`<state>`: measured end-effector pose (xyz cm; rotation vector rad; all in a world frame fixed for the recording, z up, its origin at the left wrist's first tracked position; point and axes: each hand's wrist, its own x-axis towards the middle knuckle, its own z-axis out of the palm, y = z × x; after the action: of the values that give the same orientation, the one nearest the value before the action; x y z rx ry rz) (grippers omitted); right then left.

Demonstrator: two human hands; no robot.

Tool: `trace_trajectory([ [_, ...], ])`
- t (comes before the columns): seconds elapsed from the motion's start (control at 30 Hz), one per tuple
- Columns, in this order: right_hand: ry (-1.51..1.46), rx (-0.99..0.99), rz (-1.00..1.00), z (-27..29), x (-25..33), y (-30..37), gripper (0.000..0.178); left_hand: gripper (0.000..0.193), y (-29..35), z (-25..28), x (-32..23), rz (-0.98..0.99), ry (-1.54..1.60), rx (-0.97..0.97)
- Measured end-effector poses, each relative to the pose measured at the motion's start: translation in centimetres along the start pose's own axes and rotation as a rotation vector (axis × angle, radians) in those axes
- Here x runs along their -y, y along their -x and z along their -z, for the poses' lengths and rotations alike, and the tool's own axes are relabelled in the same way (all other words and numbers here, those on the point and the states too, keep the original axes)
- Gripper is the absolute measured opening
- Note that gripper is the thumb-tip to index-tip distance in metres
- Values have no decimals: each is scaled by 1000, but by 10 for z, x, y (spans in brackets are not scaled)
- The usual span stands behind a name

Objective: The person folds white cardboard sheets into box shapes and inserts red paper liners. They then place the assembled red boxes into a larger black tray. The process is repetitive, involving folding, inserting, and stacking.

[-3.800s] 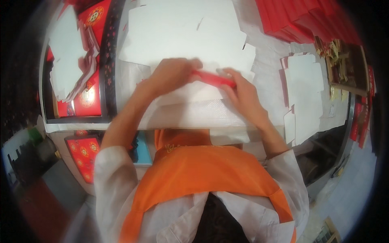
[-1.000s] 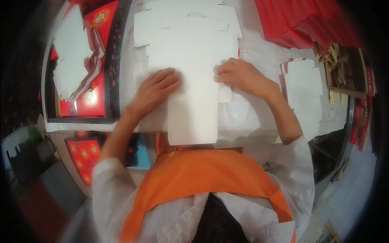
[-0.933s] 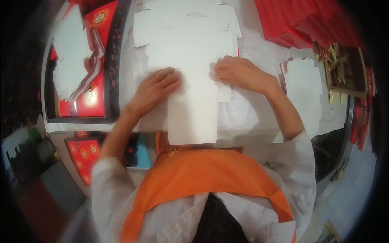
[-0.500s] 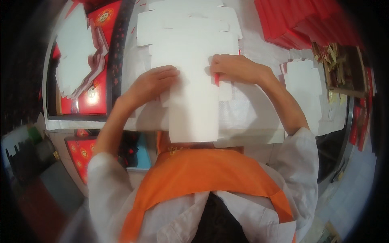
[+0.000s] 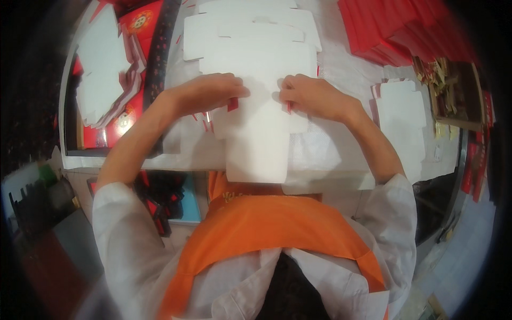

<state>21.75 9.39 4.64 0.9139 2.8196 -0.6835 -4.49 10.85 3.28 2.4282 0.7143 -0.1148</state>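
A flat white cardboard box blank (image 5: 258, 136) lies in front of me, its near panel reaching over the table's front edge. My left hand (image 5: 212, 92) is closed on the blank's left side, fingertips bent down at a flap whose red outer face shows below them. On the opposite side my right hand (image 5: 316, 96) pinches the matching flap, with a sliver of red beneath the fingers. Under and beyond this piece lie more white box blanks (image 5: 197, 37), overlapping one another. The undersides of both hands' fingertips are partly hidden.
Red boxes (image 5: 394, 26) are packed at the far right. Nearer stand a stack of white blanks (image 5: 402, 114) and a wooden box (image 5: 458, 96) with gold pieces. A dark-edged tray (image 5: 106, 152) on the left holds white blanks and red printed boxes.
My left hand has moved forward and slightly right, from lying on the blank to gripping its left flap. Red now shows under it. My right hand has barely shifted.
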Motion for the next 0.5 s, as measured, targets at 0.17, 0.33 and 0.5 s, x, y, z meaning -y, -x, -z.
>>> trace_trajectory([
  [0.17,101,-241,54,-18,-5,27,20,58,25,-21,0,-78,-29,-342],
  [0.33,-125,-401,-75,-35,-11,39,34,58,30,-43,-13,-12,15,-535],
  [0.5,-63,-496,38,-48,-13,40,34,40,28,-64,-11,41,-77,-606],
])
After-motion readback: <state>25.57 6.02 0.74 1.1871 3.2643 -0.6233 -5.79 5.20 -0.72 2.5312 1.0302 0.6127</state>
